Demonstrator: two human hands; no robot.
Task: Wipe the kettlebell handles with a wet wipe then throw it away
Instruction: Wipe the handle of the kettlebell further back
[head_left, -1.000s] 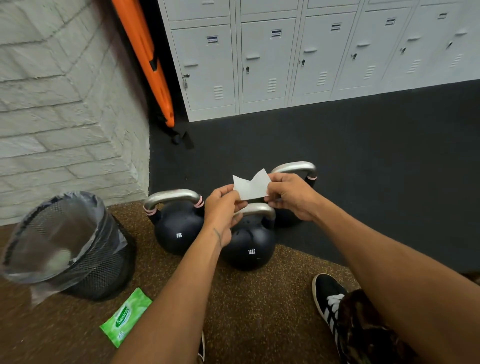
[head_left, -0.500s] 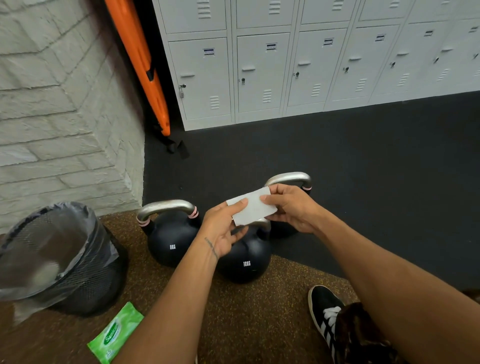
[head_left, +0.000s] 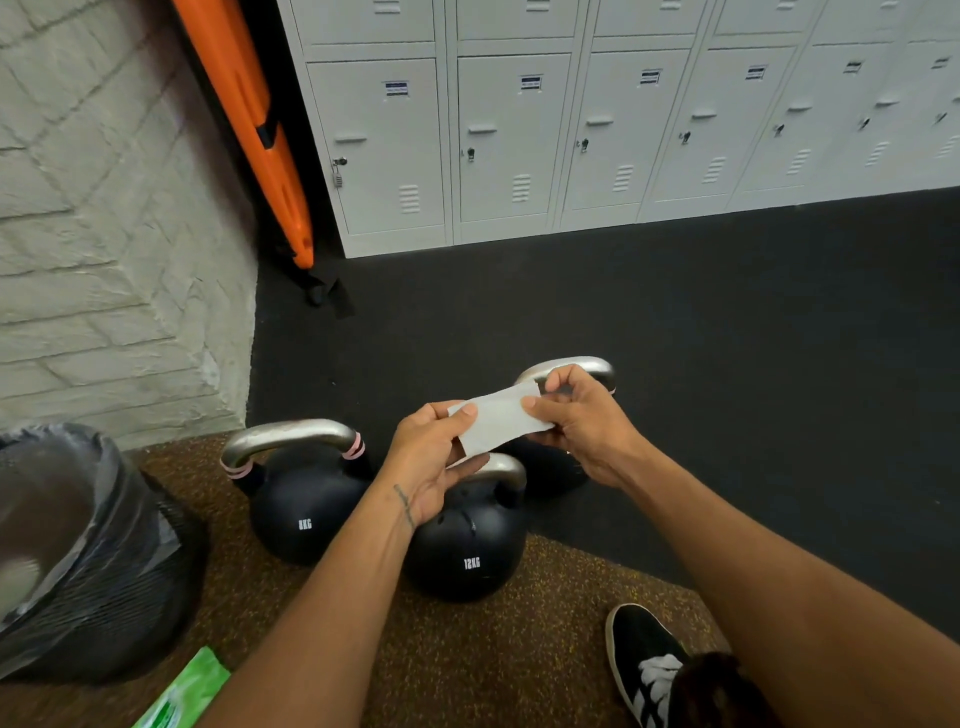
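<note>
A white wet wipe (head_left: 500, 422), folded into a flat strip, is stretched between my left hand (head_left: 435, 457) and my right hand (head_left: 576, 421), each pinching one end above the kettlebells. Three black kettlebells with steel handles stand on the floor. The 8 kg kettlebell (head_left: 306, 493) is at the left with its handle uncovered. Under my left hand stands the 12 kg kettlebell (head_left: 467, 556), its handle partly hidden. The third kettlebell (head_left: 558, 467) sits behind my right hand, with only its handle top and part of its body showing.
A black mesh bin (head_left: 88, 561) lined with a clear bag stands at the left. The green wipes pack (head_left: 184, 693) lies on the brown mat near the bottom edge. My black shoe (head_left: 647, 660) is at the lower right. Grey lockers (head_left: 519, 135) and an orange board (head_left: 249, 124) line the back.
The wipe's raised corners have been folded down into a flat strip between my hands. The view has tilted up slightly, so the kettlebells sit lower in the frame.
</note>
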